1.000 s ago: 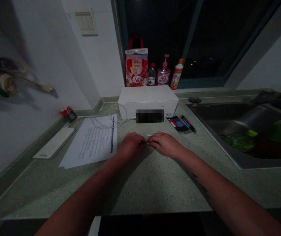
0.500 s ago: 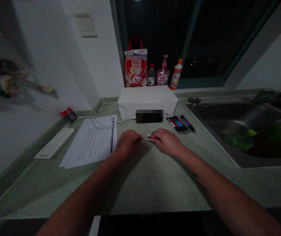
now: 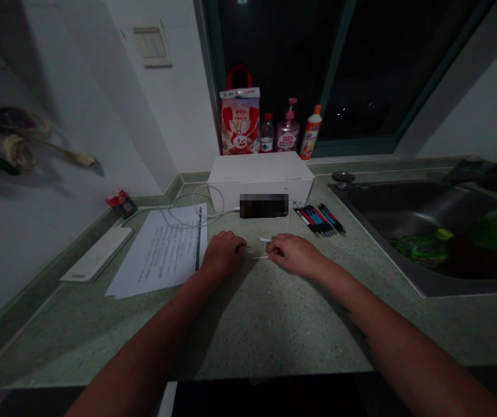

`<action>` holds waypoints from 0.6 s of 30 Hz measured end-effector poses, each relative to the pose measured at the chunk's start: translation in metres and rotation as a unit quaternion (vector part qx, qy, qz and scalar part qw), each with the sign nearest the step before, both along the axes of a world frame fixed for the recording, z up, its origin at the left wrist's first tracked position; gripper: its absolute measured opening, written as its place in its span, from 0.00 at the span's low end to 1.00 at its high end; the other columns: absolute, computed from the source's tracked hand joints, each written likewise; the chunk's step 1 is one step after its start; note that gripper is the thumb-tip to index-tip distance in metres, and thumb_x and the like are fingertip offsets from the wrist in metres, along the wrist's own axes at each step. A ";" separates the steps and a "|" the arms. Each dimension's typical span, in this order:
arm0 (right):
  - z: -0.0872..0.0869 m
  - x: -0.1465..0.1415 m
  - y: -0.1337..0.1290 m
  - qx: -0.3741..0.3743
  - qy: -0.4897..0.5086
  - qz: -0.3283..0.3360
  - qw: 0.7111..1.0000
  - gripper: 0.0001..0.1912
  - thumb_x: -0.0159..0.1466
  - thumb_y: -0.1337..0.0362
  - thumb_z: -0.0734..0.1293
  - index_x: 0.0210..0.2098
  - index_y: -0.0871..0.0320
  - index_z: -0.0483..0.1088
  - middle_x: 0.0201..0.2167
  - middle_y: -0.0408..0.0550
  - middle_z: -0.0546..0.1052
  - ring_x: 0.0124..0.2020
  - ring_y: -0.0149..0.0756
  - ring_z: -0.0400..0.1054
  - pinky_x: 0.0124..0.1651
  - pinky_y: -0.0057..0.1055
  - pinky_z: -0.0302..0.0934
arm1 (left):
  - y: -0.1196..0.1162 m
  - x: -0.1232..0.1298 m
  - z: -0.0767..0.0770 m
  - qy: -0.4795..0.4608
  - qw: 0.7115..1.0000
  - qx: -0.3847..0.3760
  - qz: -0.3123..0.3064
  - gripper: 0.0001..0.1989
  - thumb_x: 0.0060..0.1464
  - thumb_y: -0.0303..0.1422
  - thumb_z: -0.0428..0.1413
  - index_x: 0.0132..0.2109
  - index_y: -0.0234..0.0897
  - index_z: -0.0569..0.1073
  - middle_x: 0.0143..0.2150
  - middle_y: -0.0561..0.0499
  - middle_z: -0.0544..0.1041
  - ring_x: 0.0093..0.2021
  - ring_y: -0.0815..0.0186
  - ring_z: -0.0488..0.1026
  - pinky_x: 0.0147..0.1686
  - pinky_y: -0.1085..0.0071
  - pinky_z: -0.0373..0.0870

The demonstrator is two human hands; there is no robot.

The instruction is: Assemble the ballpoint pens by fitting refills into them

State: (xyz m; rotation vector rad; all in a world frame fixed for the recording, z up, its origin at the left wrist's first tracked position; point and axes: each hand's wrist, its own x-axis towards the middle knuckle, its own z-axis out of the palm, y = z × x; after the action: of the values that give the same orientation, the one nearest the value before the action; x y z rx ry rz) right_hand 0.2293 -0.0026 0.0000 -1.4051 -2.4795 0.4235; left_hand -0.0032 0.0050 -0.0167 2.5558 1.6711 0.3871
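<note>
speckled green desk point(image 3: 274, 330) beside a steel sink point(image 3: 422, 211), printed sheets point(image 3: 157, 255) to the left, pens point(image 3: 318, 220) ahead; at mid-desk, left grip point(image 3: 222, 253) and right grip point(image 3: 298, 256) curled close together, any pinch unclear, thin white strand point(image 3: 261, 256) between them, short white stick point(image 3: 265, 240) just beyond.

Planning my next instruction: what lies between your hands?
Head view: a thin white strip and a short white piece lie between the left hand and right hand.
</note>
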 end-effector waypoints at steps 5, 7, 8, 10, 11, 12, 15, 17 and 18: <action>0.000 0.000 0.000 0.042 0.050 0.005 0.998 0.06 0.66 0.66 0.69 0.42 0.55 0.78 0.37 0.49 0.78 0.39 0.39 0.71 0.43 0.34 0.61 | 0.000 -0.002 0.003 -0.098 0.995 -0.005 0.027 0.11 0.60 0.30 0.58 0.50 0.39 0.79 0.44 0.45 0.81 0.47 0.56 0.76 0.49 0.60 0.69; 0.000 -0.002 -0.001 0.060 0.091 0.014 0.994 0.11 0.67 0.65 0.69 0.49 0.54 0.76 0.41 0.49 0.78 0.41 0.39 0.72 0.45 0.34 0.62 | -0.003 -0.001 0.004 -0.197 0.980 -0.026 0.031 0.14 0.59 0.30 0.59 0.52 0.40 0.77 0.44 0.47 0.82 0.45 0.58 0.78 0.47 0.61 0.71; 0.000 -0.003 -0.002 0.065 0.108 0.026 0.992 0.13 0.67 0.65 0.69 0.52 0.53 0.75 0.43 0.49 0.77 0.42 0.38 0.72 0.46 0.34 0.62 | -0.005 0.001 0.005 -0.250 0.967 -0.044 0.024 0.14 0.58 0.30 0.59 0.52 0.40 0.76 0.42 0.47 0.82 0.43 0.58 0.79 0.46 0.61 0.72; -0.001 -0.007 -0.004 0.068 0.126 0.058 0.988 0.14 0.68 0.65 0.69 0.53 0.52 0.73 0.45 0.49 0.77 0.44 0.38 0.72 0.47 0.34 0.63 | -0.010 0.006 0.004 -0.344 0.935 -0.088 -0.008 0.14 0.56 0.30 0.59 0.50 0.39 0.76 0.39 0.48 0.83 0.40 0.59 0.80 0.43 0.61 0.74; -0.001 -0.009 -0.005 0.067 0.127 0.070 0.987 0.13 0.68 0.65 0.69 0.52 0.52 0.74 0.45 0.48 0.78 0.44 0.38 0.72 0.46 0.33 0.62 | -0.012 0.009 0.004 -0.378 0.919 -0.111 -0.022 0.12 0.56 0.31 0.60 0.48 0.38 0.76 0.38 0.48 0.83 0.39 0.58 0.80 0.43 0.61 0.75; -0.002 -0.011 -0.006 0.067 0.126 0.075 0.987 0.11 0.68 0.65 0.69 0.50 0.53 0.74 0.43 0.48 0.78 0.44 0.38 0.72 0.46 0.33 0.62 | -0.014 0.011 0.003 -0.404 0.905 -0.130 -0.029 0.10 0.55 0.31 0.60 0.46 0.38 0.76 0.37 0.47 0.83 0.39 0.58 0.81 0.42 0.61 0.75; -0.003 -0.013 -0.006 0.066 0.120 0.068 0.988 0.05 0.68 0.66 0.69 0.44 0.54 0.76 0.38 0.47 0.79 0.42 0.38 0.72 0.45 0.33 0.62 | -0.015 0.017 0.001 -0.445 0.880 -0.165 -0.038 0.07 0.55 0.32 0.60 0.42 0.38 0.75 0.36 0.47 0.84 0.38 0.58 0.81 0.42 0.61 0.76; -0.002 -0.012 -0.005 0.067 0.127 0.055 0.988 0.05 0.68 0.68 0.68 0.43 0.54 0.75 0.39 0.47 0.79 0.42 0.38 0.73 0.45 0.33 0.62 | -0.015 0.018 0.000 -0.450 0.876 -0.167 -0.041 0.08 0.55 0.33 0.60 0.43 0.38 0.76 0.37 0.47 0.84 0.39 0.59 0.81 0.43 0.62 0.76; -0.002 -0.011 -0.005 0.068 0.133 0.046 0.988 0.06 0.69 0.68 0.67 0.43 0.55 0.75 0.39 0.48 0.79 0.43 0.38 0.73 0.46 0.33 0.62 | -0.014 0.017 0.001 -0.446 0.879 -0.162 -0.041 0.09 0.55 0.34 0.60 0.44 0.38 0.76 0.38 0.47 0.84 0.40 0.59 0.81 0.43 0.62 0.75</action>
State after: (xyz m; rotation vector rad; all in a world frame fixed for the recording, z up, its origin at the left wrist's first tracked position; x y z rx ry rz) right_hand 0.2182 -0.0074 -0.0020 -1.1070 -2.3136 0.4204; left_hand 0.0139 -0.0091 -0.0160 1.7389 1.1323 0.9876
